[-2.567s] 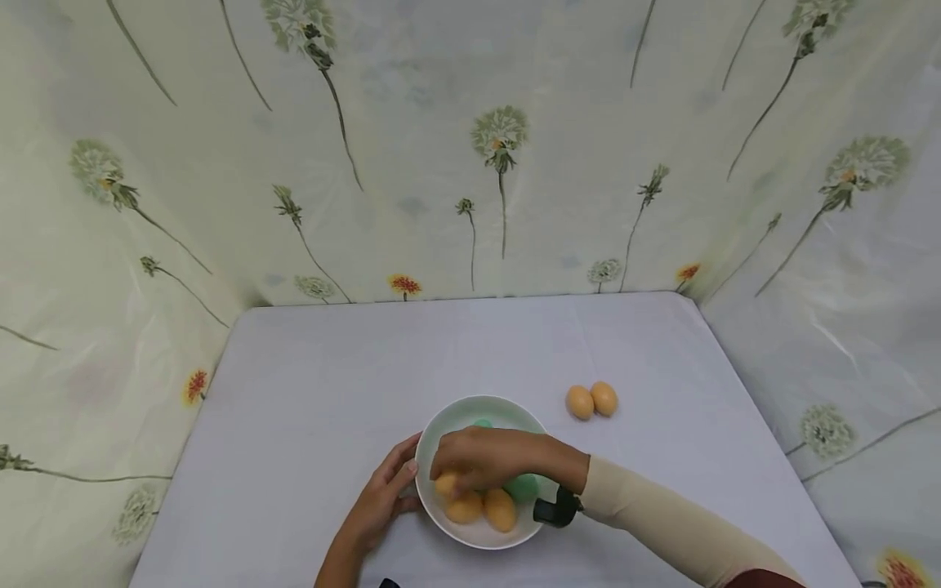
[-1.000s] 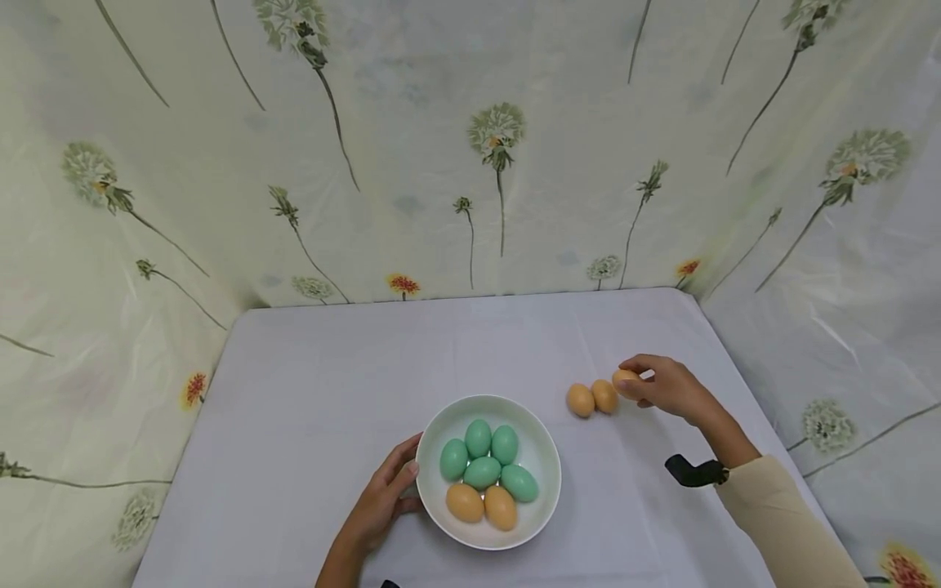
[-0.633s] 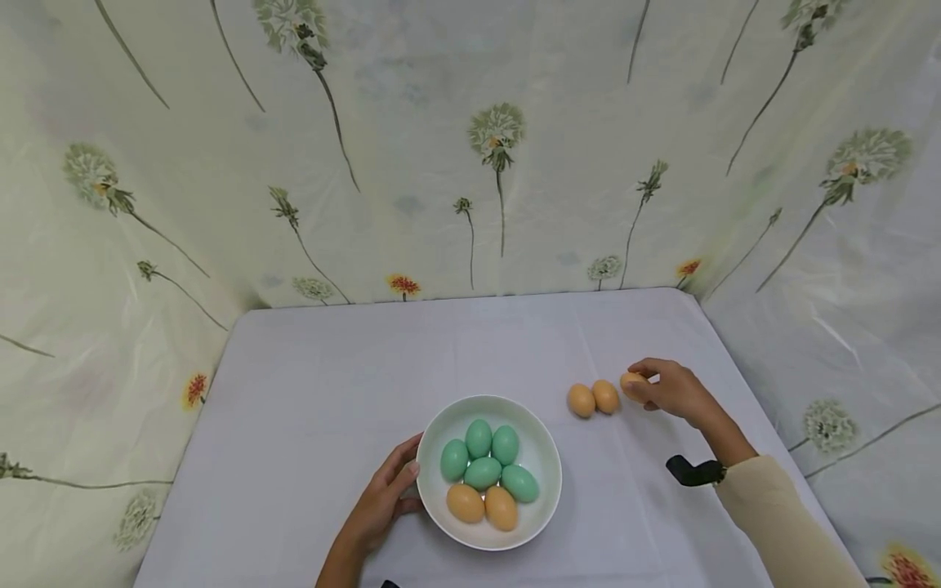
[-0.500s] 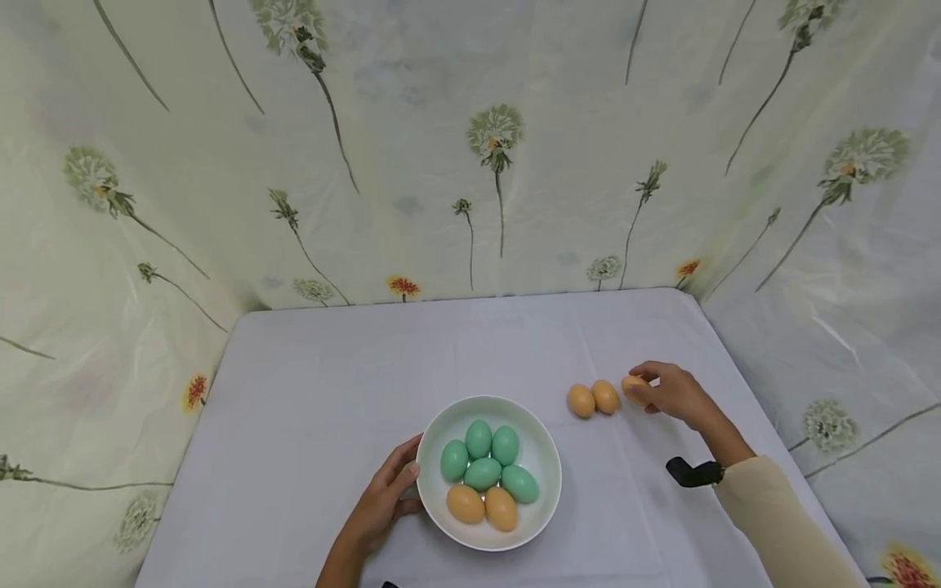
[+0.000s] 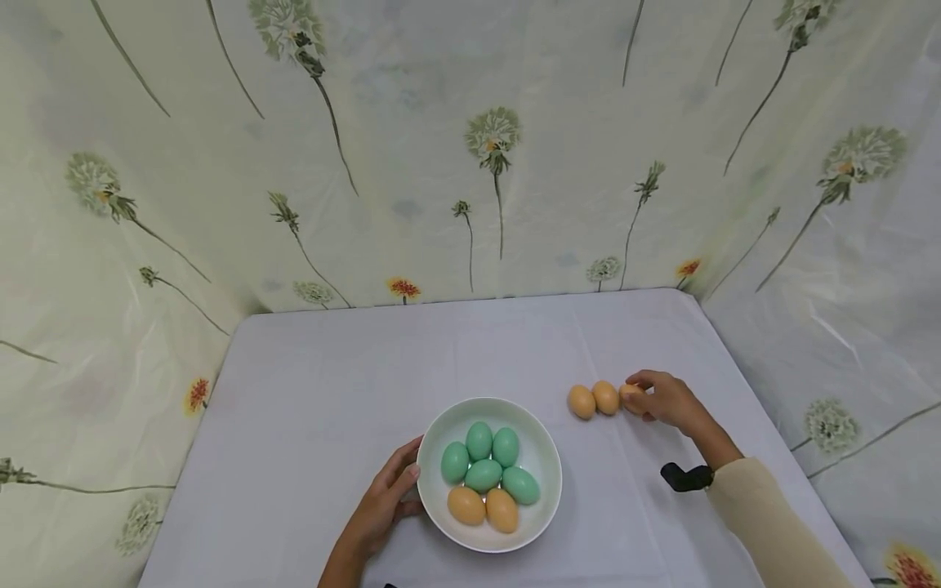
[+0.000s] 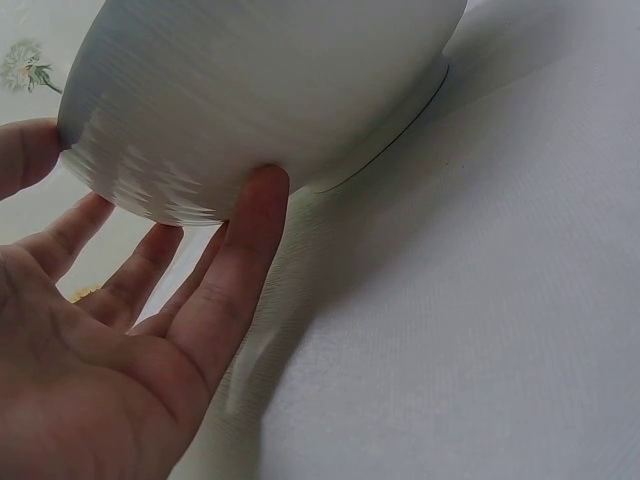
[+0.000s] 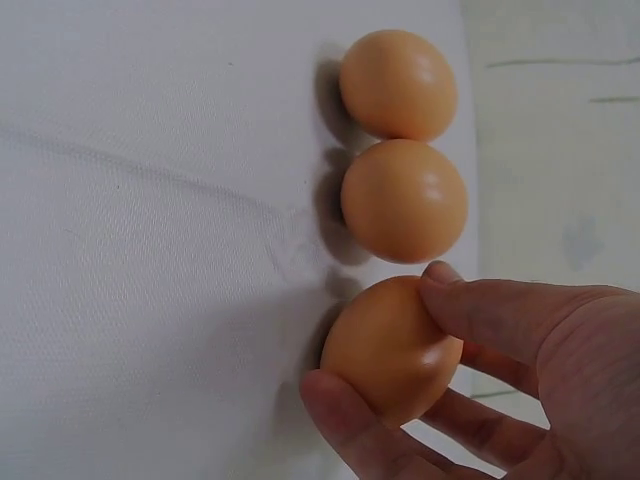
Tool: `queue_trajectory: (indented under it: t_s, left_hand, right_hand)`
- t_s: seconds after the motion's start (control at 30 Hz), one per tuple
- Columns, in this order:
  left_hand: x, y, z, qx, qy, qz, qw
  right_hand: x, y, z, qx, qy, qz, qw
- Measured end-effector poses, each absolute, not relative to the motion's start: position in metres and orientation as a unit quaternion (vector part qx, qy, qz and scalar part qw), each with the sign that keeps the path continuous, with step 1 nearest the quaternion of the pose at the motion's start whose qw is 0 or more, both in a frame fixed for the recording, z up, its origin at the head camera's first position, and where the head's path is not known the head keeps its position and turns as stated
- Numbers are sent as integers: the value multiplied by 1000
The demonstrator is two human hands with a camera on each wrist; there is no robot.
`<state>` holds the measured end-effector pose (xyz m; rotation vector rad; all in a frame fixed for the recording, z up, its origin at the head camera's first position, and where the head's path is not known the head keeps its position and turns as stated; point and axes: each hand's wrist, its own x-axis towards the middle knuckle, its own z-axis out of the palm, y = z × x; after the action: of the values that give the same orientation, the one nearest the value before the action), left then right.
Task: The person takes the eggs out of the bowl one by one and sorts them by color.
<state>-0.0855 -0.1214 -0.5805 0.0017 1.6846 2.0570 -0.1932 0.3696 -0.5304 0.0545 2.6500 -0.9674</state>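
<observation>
In the head view a white bowl point(image 5: 488, 545) stands near the table's front, holding several green eggs point(image 5: 483, 474) and two orange-brown eggs point(image 5: 466, 505) at its near side. My left hand point(image 5: 384, 496) touches the bowl's left side; in the left wrist view its fingertips point(image 6: 265, 190) rest against the outer wall. Farther right, my right hand point(image 5: 667, 400) pinches an orange-brown egg point(image 7: 392, 350) between thumb and fingers, low at the table. Two more such eggs point(image 7: 404, 200) sit side by side next to it, with a narrow gap to the held one.
A pale cloth covers the table point(image 5: 338, 384). Behind it and at both sides hang sheets point(image 5: 412, 163) printed with dandelions and orange flowers. A black wrist camera point(image 5: 687, 477) sticks out from the right wrist.
Earlier, the right hand was in the bowl at an orange egg; it has since carried an egg right, beside the other two, and come slightly lower and nearer. The left hand stays at the bowl.
</observation>
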Motion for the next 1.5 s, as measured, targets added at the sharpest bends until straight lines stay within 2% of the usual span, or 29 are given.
queue_trajectory:
  t_s: [0.2,0.37,0.6,0.77,1.0,1.17,1.33,1.5]
  left_hand:
    - [-85,-121,-581,0,616,751,237]
    - [-85,-121,-582,-3,618,750,236]
    - [-85,-121,-581,0,615,752,240]
    - [-86,-122,-580,7,616,752,237]
    - [-88,-122,-581,4,616,751,238]
    - [-89,-121,-579,15,620,750,229]
    - [-89,-121,-578,15,624,746,229]
    - [-86,-121,-581,5,624,746,234]
  right_hand:
    - [-194,369,-533,11,931,-333,151]
    - [-192,368,-528,12,927,-333,172]
    - [-186,364,-507,10,934,-299,197]
    - [-181,356,-485,-26,943,-283,173]
    - [-167,313,-447,-93,924,-339,151]
    - [-158,267,-433,-194,902,-356,149]
    - [-153,228,-432,-299,835,-403,224]
    - [-155,199,-450,-376,770,-422,295]
